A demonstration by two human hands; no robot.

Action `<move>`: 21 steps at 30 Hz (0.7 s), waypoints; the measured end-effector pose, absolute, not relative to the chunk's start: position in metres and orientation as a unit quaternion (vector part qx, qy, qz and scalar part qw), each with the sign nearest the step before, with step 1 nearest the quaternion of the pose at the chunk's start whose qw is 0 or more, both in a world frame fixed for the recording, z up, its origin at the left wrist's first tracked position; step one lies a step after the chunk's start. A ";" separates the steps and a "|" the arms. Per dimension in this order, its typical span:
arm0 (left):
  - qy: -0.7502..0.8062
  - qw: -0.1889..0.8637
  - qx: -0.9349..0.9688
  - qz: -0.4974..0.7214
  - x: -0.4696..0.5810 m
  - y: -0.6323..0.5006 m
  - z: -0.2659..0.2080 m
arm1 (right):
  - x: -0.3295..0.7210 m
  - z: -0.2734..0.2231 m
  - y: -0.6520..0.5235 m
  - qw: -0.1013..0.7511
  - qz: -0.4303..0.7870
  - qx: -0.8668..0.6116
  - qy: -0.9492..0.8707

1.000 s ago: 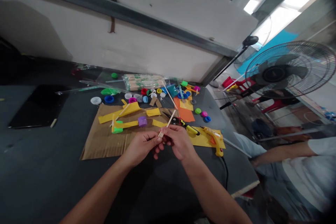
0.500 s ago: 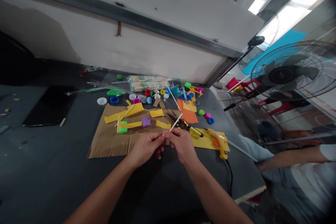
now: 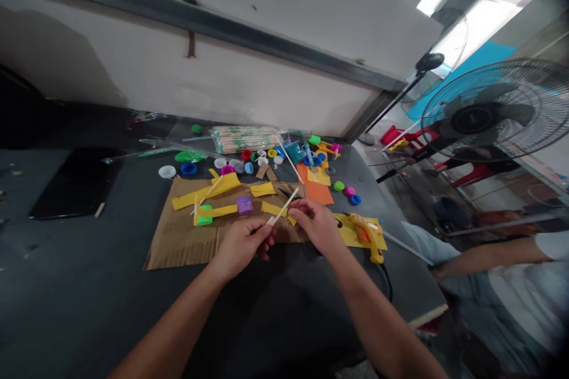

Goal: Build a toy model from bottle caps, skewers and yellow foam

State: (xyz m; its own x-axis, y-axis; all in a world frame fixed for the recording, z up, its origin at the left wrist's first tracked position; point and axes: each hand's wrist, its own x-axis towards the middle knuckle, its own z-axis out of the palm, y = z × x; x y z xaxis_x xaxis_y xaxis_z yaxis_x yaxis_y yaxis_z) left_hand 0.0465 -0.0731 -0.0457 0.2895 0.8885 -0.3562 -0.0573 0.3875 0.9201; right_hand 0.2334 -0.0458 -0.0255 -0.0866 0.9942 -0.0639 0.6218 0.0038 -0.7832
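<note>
A thin pale wooden stick slants up from the closed fingers of my left hand. What looks like a second, shorter pale end shows beside it at the fingertips. Just right of the stick, my right hand hangs over the scissors, its fingers bent and apart, holding nothing that I can see. Most of the scissors is hidden under that hand. Below lies a corrugated cardboard sheet with yellow paper strips, a green cap and a purple cap joined by a strip.
A yellow glue gun lies at the right on yellow paper, its cord trailing. Several bottle caps and a bag of wooden sticks line the back. A black phone-like slab lies left. A fan and a person's arm are at the right.
My right hand has let go of the stick and moved right, over the scissors. My left hand keeps the stick. The view has shifted slightly.
</note>
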 end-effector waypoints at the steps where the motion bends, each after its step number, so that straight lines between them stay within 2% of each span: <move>1: 0.492 0.675 0.417 0.357 0.046 -0.072 -0.046 | 0.245 -0.024 -0.041 0.236 0.244 -0.639 -0.690; 3: 0.499 0.666 0.407 0.376 0.045 -0.071 -0.046 | 0.266 -0.024 -0.035 0.126 0.116 -0.675 -0.718; 5: 0.498 0.656 0.410 0.391 0.045 -0.071 -0.048 | 0.279 -0.027 -0.033 0.024 0.089 -0.683 -0.724; 7: 0.501 0.652 0.411 0.394 0.046 -0.070 -0.049 | 0.280 -0.030 -0.034 -0.033 0.096 -0.670 -0.735; 9: 0.506 0.649 0.408 0.395 0.046 -0.070 -0.050 | 0.273 -0.032 -0.037 -0.052 0.080 -0.660 -0.746; 12: 0.515 0.639 0.406 0.402 0.046 -0.069 -0.050 | 0.262 -0.031 -0.039 -0.056 0.047 -0.674 -0.735; 15: 0.527 0.623 0.413 0.404 0.045 -0.068 -0.050 | 0.265 -0.022 -0.045 -0.015 0.058 -0.695 -0.716; 17: 0.532 0.611 0.425 0.403 0.043 -0.068 -0.051 | 0.274 -0.015 -0.057 0.041 0.121 -0.685 -0.717; 19: 0.535 0.598 0.440 0.403 0.042 -0.068 -0.053 | 0.283 -0.009 -0.074 0.100 0.241 -0.651 -0.713; 21: 0.540 0.585 0.452 0.401 0.042 -0.068 -0.055 | 0.285 -0.007 -0.093 0.120 0.351 -0.638 -0.675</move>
